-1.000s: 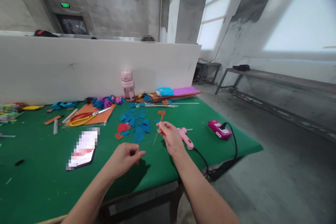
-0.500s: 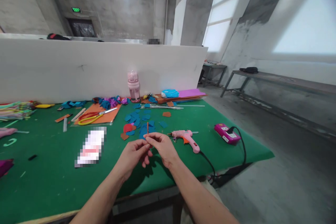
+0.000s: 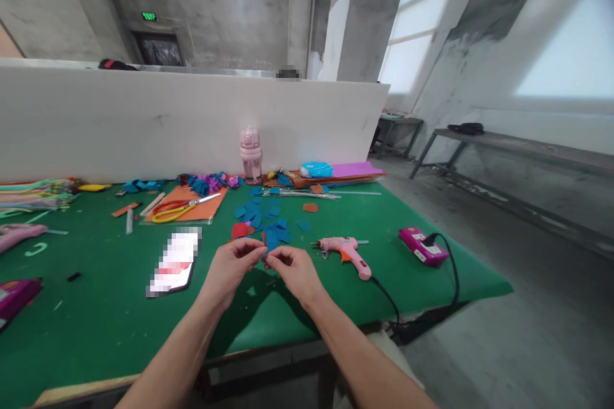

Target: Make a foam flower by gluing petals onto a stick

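Observation:
Between the fingertips of both hands is a thin brown strip (image 3: 263, 239), standing upright, its lower end hidden by my fingers. My left hand (image 3: 233, 268) pinches it from the left, and my right hand (image 3: 296, 270) pinches from the right, the fingertips almost touching. Just beyond them lie several blue cut pieces (image 3: 277, 233) and a red piece (image 3: 240, 230). A pink hot glue gun (image 3: 346, 249) rests on its side to the right of my right hand. Left of my left hand lies a phone (image 3: 175, 262), its screen blurred.
Red and yellow scissors (image 3: 185, 206) lie on an orange sheet (image 3: 208, 209). A pink bottle (image 3: 251, 156) stands against the white partition (image 3: 201, 115). A magenta power box (image 3: 423, 247) with a black cable (image 3: 455, 275) sits near the table's right edge. Pipe cleaners (image 3: 38, 195) are piled far left.
Both hands have levelled out, fingertips meeting around the strip, which shows less above them. My left hand's lower fingers have curled in. The whole view has shifted slightly.

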Motion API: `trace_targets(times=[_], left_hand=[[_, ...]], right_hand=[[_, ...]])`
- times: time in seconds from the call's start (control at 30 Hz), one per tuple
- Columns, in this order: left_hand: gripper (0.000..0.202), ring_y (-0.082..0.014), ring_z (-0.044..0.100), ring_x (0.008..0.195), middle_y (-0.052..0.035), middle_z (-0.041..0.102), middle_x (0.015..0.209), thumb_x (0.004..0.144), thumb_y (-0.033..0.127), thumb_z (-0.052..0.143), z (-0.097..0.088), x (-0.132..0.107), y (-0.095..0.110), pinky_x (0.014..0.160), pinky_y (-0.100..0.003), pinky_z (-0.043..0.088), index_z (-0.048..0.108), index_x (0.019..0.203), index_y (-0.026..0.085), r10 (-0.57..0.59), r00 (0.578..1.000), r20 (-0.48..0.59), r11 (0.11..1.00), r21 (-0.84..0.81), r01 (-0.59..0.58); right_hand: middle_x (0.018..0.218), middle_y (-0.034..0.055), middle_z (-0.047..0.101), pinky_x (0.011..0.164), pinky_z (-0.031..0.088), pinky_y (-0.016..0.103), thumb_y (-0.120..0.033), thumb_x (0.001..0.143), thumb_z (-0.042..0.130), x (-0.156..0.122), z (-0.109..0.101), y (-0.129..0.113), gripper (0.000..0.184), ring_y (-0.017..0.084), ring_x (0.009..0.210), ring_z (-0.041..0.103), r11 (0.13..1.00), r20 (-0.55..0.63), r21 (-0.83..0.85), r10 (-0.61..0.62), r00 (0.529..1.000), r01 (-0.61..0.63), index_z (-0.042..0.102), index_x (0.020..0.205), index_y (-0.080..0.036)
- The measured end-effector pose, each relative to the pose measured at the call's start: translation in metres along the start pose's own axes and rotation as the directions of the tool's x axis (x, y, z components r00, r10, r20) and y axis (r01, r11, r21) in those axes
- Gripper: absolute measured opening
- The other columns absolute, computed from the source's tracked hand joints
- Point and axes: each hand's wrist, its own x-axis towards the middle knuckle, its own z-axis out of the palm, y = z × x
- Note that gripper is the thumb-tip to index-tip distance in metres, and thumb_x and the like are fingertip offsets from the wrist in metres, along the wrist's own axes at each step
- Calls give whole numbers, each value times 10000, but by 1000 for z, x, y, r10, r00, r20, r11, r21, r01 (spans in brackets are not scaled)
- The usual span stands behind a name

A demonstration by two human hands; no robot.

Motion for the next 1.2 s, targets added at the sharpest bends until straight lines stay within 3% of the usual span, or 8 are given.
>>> trace_targets(times=[0.3,0.5,0.7,0.87,0.97,1.03,1.1,1.2], left_hand=[[248,-95,426,526,15,533,575,690,400,563,0,0,-1,497,-205,325,584,651,156,125,992,-26,975,189,-118],[216,-110,447,565,15,528,599,720,378,517,2,-2,2,534,-208,346,559,659,175,216,976,-3,935,290,-206],[274,-93,406,491,35,454,534,780,398,430,-2,-2,5,487,-203,330,476,626,176,117,968,222,972,172,-157],[396,-97,411,468,28,436,439,763,409,458,-9,1,2,507,-219,342,410,448,175,134,975,179,943,279,-181],[195,-127,520,643,-36,623,810,658,354,597,-10,2,4,602,-238,403,594,596,169,175,965,194,943,248,-221],[252,-148,545,737,-58,604,1027,628,339,627,-10,1,7,658,-258,423,653,832,194,163,968,189,959,202,-201],[322,-156,552,731,-59,640,959,640,366,618,-7,1,7,658,-263,423,657,910,195,100,986,135,979,166,-122],[320,-156,552,687,-47,668,791,646,412,615,-1,0,4,610,-246,407,677,848,172,5,998,66,998,60,-9]], right_hand=[[625,9,634,582,393,243,-330,719,554,-1,3,2,189,137,586,533,999,-16,-46,-23,1000,22,659,662,-182],[608,7,628,594,406,252,-350,707,570,1,1,-1,193,141,594,541,1000,-121,-22,-9,993,7,657,660,-185],[648,14,639,636,417,260,-337,703,576,5,-10,-6,179,140,636,558,994,-197,105,44,979,-24,667,712,-183],[654,11,633,648,409,248,-327,691,592,6,-13,-9,160,122,637,549,979,-174,196,97,980,-62,666,699,-185],[635,3,624,638,407,245,-331,682,601,5,-12,-11,159,120,620,540,974,-158,214,108,981,-73,664,689,-185],[626,-2,618,638,407,243,-325,676,609,4,-10,-11,149,119,614,535,969,-120,231,115,986,-85,661,685,-186],[617,-5,614,632,407,239,-323,676,610,2,-7,-11,147,118,608,531,965,-64,242,119,991,-100,659,679,-184],[590,-9,606,600,393,226,-332,691,599,-1,-2,-11,169,107,578,515,964,12,239,119,993,-118,662,675,-176]])
